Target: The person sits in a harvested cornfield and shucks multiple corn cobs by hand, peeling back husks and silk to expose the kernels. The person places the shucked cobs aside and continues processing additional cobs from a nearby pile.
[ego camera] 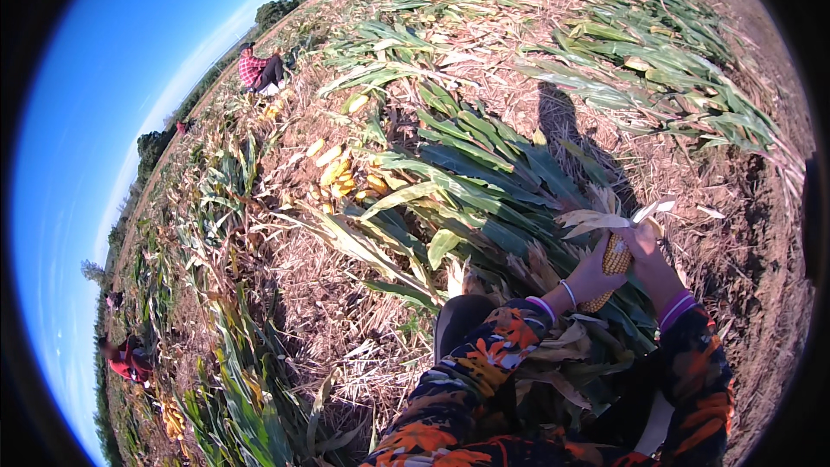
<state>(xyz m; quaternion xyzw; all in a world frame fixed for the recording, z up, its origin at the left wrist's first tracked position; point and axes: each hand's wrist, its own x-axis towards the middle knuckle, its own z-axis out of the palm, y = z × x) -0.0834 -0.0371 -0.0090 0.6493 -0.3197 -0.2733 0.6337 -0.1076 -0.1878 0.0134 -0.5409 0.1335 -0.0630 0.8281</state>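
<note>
A yellow corn ear (616, 255) is held in front of me at the lower right, its kernels bare along most of its length. My left hand (591, 280) wraps around the ear from the left, with a bracelet at its wrist. At the upper end my right hand (648, 258) grips the ear where the husk begins. Pale dry husk leaves (591, 219) splay out past the fingers there. Under both hands lie cut corn stalks with green leaves (519, 227). My fingers partly hide the ear.
Several husked ears (338, 175) lie piled on straw-strewn soil ahead to the left. Another heap of ears (173, 420) is at the far lower left. One person (258, 70) sits beyond the pile; another in red (131, 361) is at the left. Cut stalks (674, 71) cover the upper right.
</note>
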